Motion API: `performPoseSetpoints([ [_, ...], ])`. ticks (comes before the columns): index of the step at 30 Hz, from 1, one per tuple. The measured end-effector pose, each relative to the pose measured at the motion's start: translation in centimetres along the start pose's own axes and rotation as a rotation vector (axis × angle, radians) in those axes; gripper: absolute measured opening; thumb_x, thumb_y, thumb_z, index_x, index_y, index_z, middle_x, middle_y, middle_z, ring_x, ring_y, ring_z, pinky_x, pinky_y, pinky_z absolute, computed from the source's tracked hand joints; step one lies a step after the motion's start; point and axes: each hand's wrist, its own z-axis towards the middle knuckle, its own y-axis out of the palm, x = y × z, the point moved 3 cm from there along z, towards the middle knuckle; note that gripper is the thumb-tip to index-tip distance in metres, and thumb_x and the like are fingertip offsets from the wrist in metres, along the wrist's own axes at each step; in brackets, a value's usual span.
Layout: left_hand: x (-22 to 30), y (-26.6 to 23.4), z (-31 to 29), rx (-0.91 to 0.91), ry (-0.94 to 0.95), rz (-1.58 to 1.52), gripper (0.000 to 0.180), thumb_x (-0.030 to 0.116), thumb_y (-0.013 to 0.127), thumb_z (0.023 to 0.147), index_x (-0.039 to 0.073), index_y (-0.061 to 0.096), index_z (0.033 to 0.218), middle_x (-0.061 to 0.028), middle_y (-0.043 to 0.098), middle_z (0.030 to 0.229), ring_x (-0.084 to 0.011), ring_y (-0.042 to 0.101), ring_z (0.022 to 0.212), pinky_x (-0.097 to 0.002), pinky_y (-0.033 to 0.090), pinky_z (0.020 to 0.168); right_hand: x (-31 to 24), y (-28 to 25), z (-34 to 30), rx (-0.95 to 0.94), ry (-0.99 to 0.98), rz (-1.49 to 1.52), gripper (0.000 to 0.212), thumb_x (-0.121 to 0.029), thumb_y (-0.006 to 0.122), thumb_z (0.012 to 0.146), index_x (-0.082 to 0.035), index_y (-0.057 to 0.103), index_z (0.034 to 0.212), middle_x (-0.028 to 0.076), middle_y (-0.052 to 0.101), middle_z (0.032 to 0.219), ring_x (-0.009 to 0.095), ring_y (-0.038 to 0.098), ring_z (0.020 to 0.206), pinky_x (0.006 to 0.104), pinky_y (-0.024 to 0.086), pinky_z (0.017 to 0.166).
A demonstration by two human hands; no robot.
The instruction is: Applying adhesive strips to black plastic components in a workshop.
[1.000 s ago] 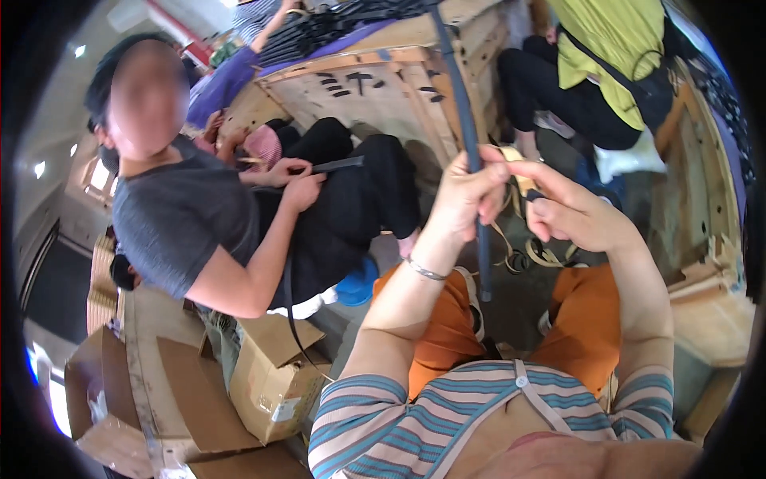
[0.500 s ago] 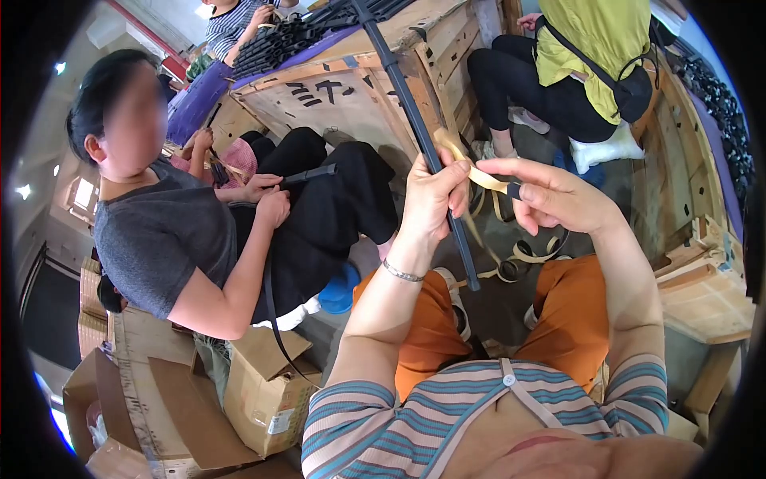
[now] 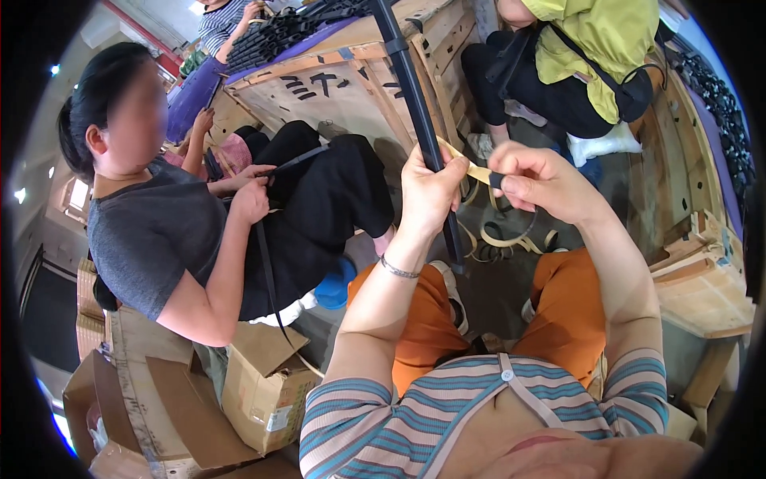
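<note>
My left hand (image 3: 429,191) is closed around a long slim black bar (image 3: 408,84), which slants from the top of the view down between my knees. A narrow strip (image 3: 476,172), yellowish on one face and black on the other, runs from the bar beside my left thumb. My right hand (image 3: 550,185) pinches that strip between thumb and fingers, just to the right of the bar. From there the strip hangs in loose curls (image 3: 511,239) toward the floor. Where the strip meets the bar is partly hidden by my left fingers.
At left sits a person in a grey shirt (image 3: 159,239), handling a black strip. Wooden crates (image 3: 319,88) stand ahead, black parts (image 3: 279,40) piled on top. Another person in yellow-green (image 3: 590,64) sits ahead right. Cardboard boxes (image 3: 255,391) are at lower left, another crate (image 3: 702,279) at right.
My right hand has drawn its fingers in around the strip and shifted slightly left. The bar has tilted and its lower end moved up and left. The person in grey has lowered their hands.
</note>
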Motion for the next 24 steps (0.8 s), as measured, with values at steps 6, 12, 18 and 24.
performPoseSetpoints([
  [6,-0.8,1.0,-0.6,-0.068,-0.088,-0.025,0.017,0.001,0.060,0.081,0.007,0.044,0.077,0.0001,0.051,0.060,-0.0045,0.041,0.035,-0.0182,0.031,0.032,0.1,0.5,0.4,0.046,0.008,0.193,0.022,-0.017,0.053,0.087,-0.004,0.046,0.071,0.008,0.052,0.095,0.005,0.043,0.050,0.0161,0.033,0.044],
  [12,-0.5,0.6,-0.8,0.001,-0.032,0.379,0.019,0.008,0.065,0.080,0.007,0.047,0.074,0.0054,0.045,0.056,-0.0018,0.038,0.042,-0.0191,0.030,0.038,-0.4,-1.7,0.7,0.320,-0.012,-0.103,0.015,-0.016,0.048,0.092,-0.005,0.052,0.082,-0.003,0.050,0.073,0.001,0.038,0.049,0.0153,0.026,0.041],
  [18,-0.7,1.3,-1.8,-0.059,-0.004,0.434,0.018,0.009,0.068,0.079,0.005,0.050,0.076,0.0052,0.047,0.064,-0.0027,0.039,0.058,-0.0186,0.035,0.052,-0.7,-1.5,1.1,0.360,-0.204,-0.270,0.017,-0.017,0.053,0.089,-0.002,0.052,0.081,-0.006,0.045,0.065,0.002,0.039,0.065,0.0194,0.035,0.058],
  [24,-0.8,1.3,-1.9,-0.073,0.054,0.442,0.019,0.010,0.068,0.078,0.005,0.050,0.075,0.0058,0.046,0.064,-0.0031,0.039,0.060,-0.0187,0.035,0.053,-0.9,-1.4,1.2,0.408,-0.188,-0.350,0.015,-0.015,0.058,0.086,-0.002,0.056,0.079,-0.003,0.050,0.065,0.002,0.042,0.064,0.0202,0.037,0.057],
])
